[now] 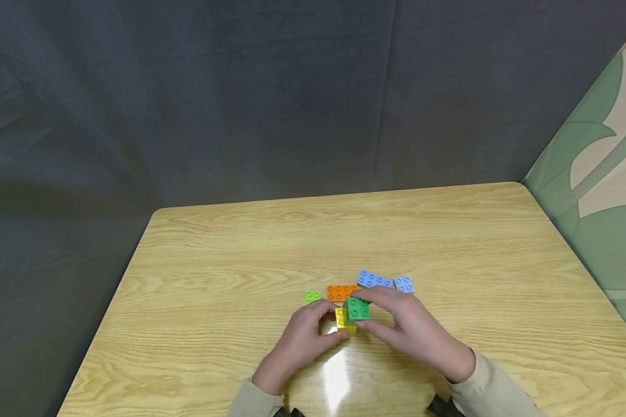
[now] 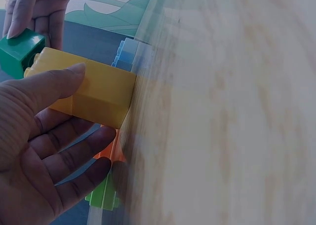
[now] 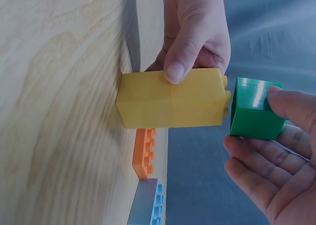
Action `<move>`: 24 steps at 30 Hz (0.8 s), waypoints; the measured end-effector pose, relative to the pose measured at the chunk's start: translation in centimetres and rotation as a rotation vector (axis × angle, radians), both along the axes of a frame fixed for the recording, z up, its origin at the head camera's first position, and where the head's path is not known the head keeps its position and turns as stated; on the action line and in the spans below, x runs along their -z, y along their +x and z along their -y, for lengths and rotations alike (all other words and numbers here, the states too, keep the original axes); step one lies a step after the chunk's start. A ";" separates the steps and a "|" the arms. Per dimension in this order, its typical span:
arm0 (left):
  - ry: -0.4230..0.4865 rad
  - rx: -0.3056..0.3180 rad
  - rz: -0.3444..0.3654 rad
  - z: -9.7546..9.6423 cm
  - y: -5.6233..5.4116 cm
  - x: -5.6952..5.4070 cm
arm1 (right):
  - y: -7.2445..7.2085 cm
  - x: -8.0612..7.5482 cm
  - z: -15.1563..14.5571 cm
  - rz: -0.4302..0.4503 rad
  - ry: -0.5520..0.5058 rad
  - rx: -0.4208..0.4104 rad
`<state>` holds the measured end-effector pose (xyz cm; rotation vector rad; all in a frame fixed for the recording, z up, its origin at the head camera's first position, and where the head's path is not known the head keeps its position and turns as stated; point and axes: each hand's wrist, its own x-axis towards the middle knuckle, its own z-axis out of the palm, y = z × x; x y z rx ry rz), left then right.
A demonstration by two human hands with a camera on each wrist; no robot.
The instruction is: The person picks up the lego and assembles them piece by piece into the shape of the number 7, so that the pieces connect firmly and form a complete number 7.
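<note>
Two yellow bricks [image 3: 170,99] are stacked upright on the table, with a seam between them and studs on top. My left hand [image 1: 306,330] grips this stack, the thumb [image 2: 71,79] on one side and the fingers on the other. Just above the studs, my right hand [image 1: 408,324] pinches a dark green brick [image 3: 256,109] between thumb and fingers. In the right wrist view a narrow gap separates the green brick from the yellow studs. From the head camera, the green brick partly hides the yellow top.
Behind the hands, on the wooden table [image 1: 214,278], lie a lime green brick [image 1: 312,296], an orange brick [image 1: 339,292], a long blue brick [image 1: 374,279] and a small blue brick [image 1: 404,284]. A dark curtain [image 1: 271,104] hangs beyond the far edge; a leaf-patterned surface [image 1: 600,174] borders the right side.
</note>
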<state>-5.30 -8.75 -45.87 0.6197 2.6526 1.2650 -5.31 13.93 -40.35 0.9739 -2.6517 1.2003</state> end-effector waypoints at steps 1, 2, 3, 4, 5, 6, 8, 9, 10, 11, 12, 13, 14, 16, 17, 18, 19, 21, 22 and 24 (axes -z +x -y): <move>0.001 0.000 0.002 0.0 0.0 0.0 | 0.0 0.0 0.1 0.001 -0.001 -0.001; -0.001 0.001 0.003 0.0 0.0 0.0 | 0.0 0.0 0.1 0.000 -0.001 -0.003; -0.002 0.001 0.005 0.0 0.0 0.0 | 0.0 0.1 0.2 -0.002 -0.002 -0.005; -0.004 0.001 0.005 0.1 0.1 0.0 | 0.0 0.1 0.2 -0.005 -0.003 -0.008; -0.006 0.003 0.002 0.1 0.1 0.0 | 0.0 0.1 0.3 -0.009 -0.004 -0.010; -0.007 0.002 0.005 0.1 0.1 -0.1 | 0.0 0.2 0.4 -0.012 -0.004 -0.011; -0.007 0.002 0.010 0.1 0.1 -0.2 | -0.1 0.2 0.5 -0.018 -0.005 -0.013; -0.006 0.002 0.012 0.0 0.1 -0.2 | -0.1 0.3 0.5 -0.020 -0.007 -0.015; -0.005 0.002 0.014 0.0 0.0 -0.2 | -0.1 0.3 0.5 -0.018 -0.007 -0.016; -0.004 0.002 0.016 0.0 0.0 -0.2 | -0.1 0.3 0.6 -0.015 -0.009 -0.017; -0.003 0.001 0.020 0.0 0.0 -0.2 | -0.1 0.3 0.6 -0.011 -0.009 -0.018; -0.002 0.000 0.019 0.0 0.0 -0.2 | -0.2 0.4 0.6 -0.006 -0.009 -0.018; -0.002 0.000 0.016 0.0 0.0 -0.2 | -0.2 0.4 0.6 -0.005 -0.008 -0.017; -0.001 0.001 0.002 0.0 0.0 -0.1 | -0.2 0.4 0.7 -0.001 -0.010 -0.019; 0.000 0.001 -0.006 0.0 0.0 -0.1 | -0.2 0.4 0.7 0.000 -0.012 -0.020; 0.000 0.000 -0.013 0.0 0.0 0.0 | -0.2 0.4 0.7 -0.003 -0.013 -0.022; 0.000 -0.001 -0.020 0.0 0.0 0.0 | -0.2 0.4 0.8 -0.006 -0.015 -0.025; -0.001 -0.003 -0.029 0.0 0.0 0.1 | -0.2 0.4 0.9 -0.013 -0.022 -0.033; -0.002 -0.005 -0.030 0.0 0.0 0.1 | -0.3 0.4 0.9 -0.016 -0.023 -0.035; -0.006 -0.009 -0.028 0.0 0.0 0.1 | -0.3 0.3 1.0 -0.017 -0.023 -0.038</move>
